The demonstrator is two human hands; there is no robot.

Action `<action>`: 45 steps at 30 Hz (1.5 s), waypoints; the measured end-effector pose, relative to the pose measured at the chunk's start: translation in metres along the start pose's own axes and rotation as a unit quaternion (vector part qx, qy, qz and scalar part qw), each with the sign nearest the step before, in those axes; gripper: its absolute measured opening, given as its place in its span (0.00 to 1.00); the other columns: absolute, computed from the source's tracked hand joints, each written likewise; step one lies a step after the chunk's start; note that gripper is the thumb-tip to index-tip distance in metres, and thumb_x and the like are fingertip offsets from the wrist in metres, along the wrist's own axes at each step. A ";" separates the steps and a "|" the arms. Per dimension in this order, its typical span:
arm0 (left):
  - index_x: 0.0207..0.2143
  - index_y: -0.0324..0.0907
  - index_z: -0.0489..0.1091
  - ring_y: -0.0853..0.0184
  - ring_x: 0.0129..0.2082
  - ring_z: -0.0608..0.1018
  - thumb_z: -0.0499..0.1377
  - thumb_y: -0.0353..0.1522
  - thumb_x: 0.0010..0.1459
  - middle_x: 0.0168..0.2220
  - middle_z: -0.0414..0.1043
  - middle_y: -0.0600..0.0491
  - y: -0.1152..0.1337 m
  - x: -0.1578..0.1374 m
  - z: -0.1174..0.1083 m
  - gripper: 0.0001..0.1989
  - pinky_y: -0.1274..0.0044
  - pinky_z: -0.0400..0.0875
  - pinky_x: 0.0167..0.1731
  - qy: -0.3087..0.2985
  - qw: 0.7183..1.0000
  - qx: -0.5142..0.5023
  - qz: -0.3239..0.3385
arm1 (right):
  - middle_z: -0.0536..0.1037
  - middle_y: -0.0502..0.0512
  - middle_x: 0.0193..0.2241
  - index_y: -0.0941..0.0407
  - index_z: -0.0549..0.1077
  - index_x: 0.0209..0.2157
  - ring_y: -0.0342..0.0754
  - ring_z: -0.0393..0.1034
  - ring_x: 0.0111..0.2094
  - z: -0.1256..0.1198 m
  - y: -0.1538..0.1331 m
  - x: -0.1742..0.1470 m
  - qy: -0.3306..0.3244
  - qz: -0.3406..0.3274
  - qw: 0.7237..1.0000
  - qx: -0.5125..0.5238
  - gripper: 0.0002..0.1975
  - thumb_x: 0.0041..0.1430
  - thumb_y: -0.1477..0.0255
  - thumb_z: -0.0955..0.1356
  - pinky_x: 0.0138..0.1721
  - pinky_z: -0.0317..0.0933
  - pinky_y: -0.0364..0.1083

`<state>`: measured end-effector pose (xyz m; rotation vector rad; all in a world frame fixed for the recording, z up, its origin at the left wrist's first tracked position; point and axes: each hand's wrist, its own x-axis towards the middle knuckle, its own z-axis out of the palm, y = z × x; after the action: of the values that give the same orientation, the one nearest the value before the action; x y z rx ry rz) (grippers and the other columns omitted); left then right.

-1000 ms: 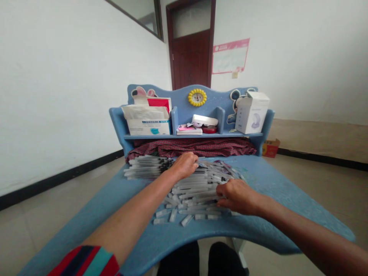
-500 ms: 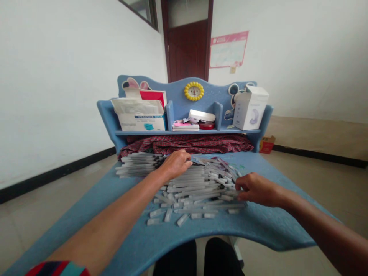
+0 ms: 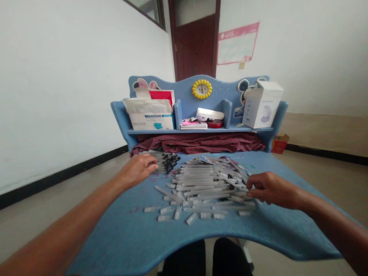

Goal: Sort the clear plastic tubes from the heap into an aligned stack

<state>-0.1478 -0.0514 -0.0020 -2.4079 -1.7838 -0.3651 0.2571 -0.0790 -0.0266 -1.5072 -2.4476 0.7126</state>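
My left hand [image 3: 140, 168] is over the left group of pens [image 3: 169, 163], which have pale, see-through barrels and dark ends. Its fingers are loosely bent with the thumb apart, and I see nothing held between them. The larger heap of similar pale barrels [image 3: 198, 176] covers the middle of the blue desk. At that heap's right edge is my right hand [image 3: 268, 188], fingers curved and a gap between forefinger and thumb, its tips close to the barrel ends. Short clear caps [image 3: 192, 218] lie loose in front of the heap.
Behind the pens, a folded red checked cloth [image 3: 198, 143] lies under the blue shelf [image 3: 201, 131]. On the shelf stand a mask box [image 3: 152, 120], a red round tin [image 3: 214, 124] and a white carton [image 3: 263, 105]. The desk's curved front edge [image 3: 207, 236] is above my knees.
My left hand has moved left from the middle heap to the left group of pens. The right hand stays at the heap's right edge. The whole view has shifted slightly.
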 end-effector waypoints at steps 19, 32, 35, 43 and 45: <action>0.38 0.39 0.70 0.60 0.40 0.74 0.54 0.25 0.53 0.39 0.70 0.46 -0.023 -0.017 0.027 0.10 0.72 0.67 0.38 -0.070 0.982 0.168 -0.047 | 0.70 0.49 0.17 0.57 0.72 0.25 0.40 0.62 0.17 0.008 -0.049 0.090 0.014 -0.149 0.986 0.079 0.11 0.55 0.67 0.63 0.18 0.53 0.39; 0.29 0.38 0.70 0.60 0.36 0.72 0.50 0.25 0.57 0.33 0.70 0.45 -0.017 -0.020 0.028 0.10 0.70 0.66 0.39 -0.094 0.972 0.216 0.019 | 0.69 0.50 0.19 0.57 0.72 0.25 0.42 0.62 0.21 0.009 -0.033 0.087 0.054 -0.139 0.985 0.088 0.12 0.56 0.66 0.62 0.22 0.55 0.39; 0.29 0.38 0.69 0.61 0.36 0.72 0.50 0.25 0.56 0.33 0.70 0.46 -0.015 -0.025 0.027 0.09 0.70 0.65 0.39 -0.084 0.972 0.215 0.028 | 0.69 0.50 0.18 0.57 0.72 0.25 0.41 0.62 0.21 0.009 -0.034 0.086 0.055 -0.140 0.984 0.092 0.12 0.55 0.67 0.62 0.21 0.55 0.39; 0.33 0.40 0.66 0.62 0.37 0.70 0.50 0.29 0.58 0.34 0.69 0.49 0.016 -0.018 0.017 0.06 0.72 0.65 0.38 -0.035 0.981 0.179 0.068 | 0.70 0.50 0.20 0.58 0.72 0.26 0.41 0.63 0.22 0.016 -0.036 0.089 0.096 -0.176 0.976 0.087 0.14 0.59 0.66 0.61 0.24 0.55 0.40; 0.33 0.41 0.64 0.63 0.34 0.70 0.48 0.29 0.60 0.33 0.68 0.49 0.036 -0.009 0.017 0.06 0.73 0.66 0.35 -0.015 0.983 0.145 0.107 | 0.69 0.50 0.20 0.59 0.70 0.25 0.41 0.62 0.21 0.019 -0.039 0.089 0.103 -0.178 0.971 0.117 0.16 0.60 0.64 0.60 0.22 0.54 0.39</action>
<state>-0.1136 -0.0665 -0.0191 -2.3712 -1.4494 -0.0403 0.1770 -0.0208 -0.0330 -0.9679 -2.2920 0.7017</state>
